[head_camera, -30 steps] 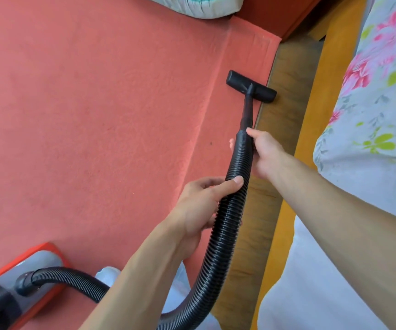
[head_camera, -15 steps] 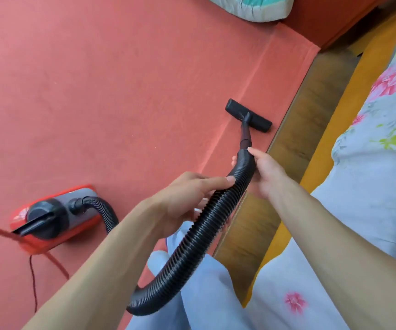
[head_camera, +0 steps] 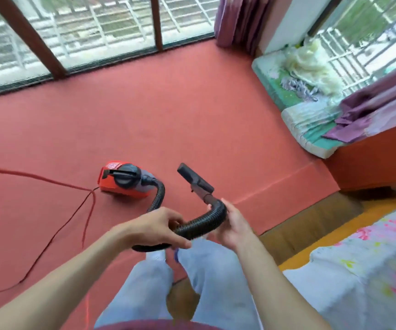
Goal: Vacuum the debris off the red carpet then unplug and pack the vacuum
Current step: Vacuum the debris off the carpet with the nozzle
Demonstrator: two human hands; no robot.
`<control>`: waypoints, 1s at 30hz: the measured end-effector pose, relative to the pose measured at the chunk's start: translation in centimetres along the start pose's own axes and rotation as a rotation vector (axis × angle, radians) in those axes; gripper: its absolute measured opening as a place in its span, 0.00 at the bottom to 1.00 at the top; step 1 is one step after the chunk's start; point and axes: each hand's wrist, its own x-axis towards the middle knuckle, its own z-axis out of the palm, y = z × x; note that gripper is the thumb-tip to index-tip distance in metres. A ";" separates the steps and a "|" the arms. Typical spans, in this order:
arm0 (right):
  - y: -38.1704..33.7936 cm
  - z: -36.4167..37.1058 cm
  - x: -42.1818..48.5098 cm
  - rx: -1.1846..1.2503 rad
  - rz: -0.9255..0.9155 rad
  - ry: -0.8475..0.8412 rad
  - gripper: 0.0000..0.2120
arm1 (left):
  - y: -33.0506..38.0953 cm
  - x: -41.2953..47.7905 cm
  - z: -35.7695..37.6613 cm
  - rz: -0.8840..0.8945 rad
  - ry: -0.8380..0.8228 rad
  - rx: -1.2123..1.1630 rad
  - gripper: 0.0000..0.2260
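Left hand [head_camera: 159,225] and right hand [head_camera: 234,226] each have their grip clamped on the hose [head_camera: 201,223], with the nozzle [head_camera: 195,178] clear of the red carpet [head_camera: 192,115]. Vacuuming seems done, and unplugging the cord [head_camera: 49,181] is likely next.

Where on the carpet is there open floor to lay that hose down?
The widest bare red carpet lies between the window and the vacuum, reaching right to the cushions. A smaller patch lies right of the nozzle, toward the wooden floor. Crowded: left of the vacuum, where the cord loops, and around the left hand and right hand gripping the hose.
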 end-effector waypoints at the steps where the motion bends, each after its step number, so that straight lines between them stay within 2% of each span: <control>1: 0.3 1.1 -0.8 -0.048 0.008 -0.031 0.08 | -0.1 -1.6 -0.4 0.004 0.026 0.009 0.11; 6: -0.9 6.0 -2.7 -0.265 -0.011 -0.045 0.11 | 0.7 -6.7 -1.7 0.029 0.218 -0.051 0.12; 11: -4.2 9.1 -2.7 -0.528 -0.028 -0.041 0.09 | 1.5 -7.8 -0.7 0.028 0.331 -0.287 0.10; 14: -7.6 10.5 -2.5 -0.649 -0.065 -0.025 0.11 | 4.2 -7.3 0.1 0.024 0.402 -0.419 0.11; 16: -10.1 11.6 -2.8 -0.732 -0.065 -0.066 0.09 | 6.8 -6.7 0.4 0.035 0.449 -0.480 0.10; 19: -13.3 13.5 -3.8 -0.784 -0.054 -0.122 0.12 | 10.4 -5.8 0.6 0.034 0.538 -0.548 0.10; 23: -16.0 15.6 -3.7 -0.839 0.016 -0.191 0.12 | 13.4 -5.1 0.6 0.024 0.640 -0.620 0.14; 30: -17.2 20.7 -2.8 -0.933 0.097 -0.253 0.13 | 14.6 -5.2 -2.1 0.062 0.734 -0.721 0.06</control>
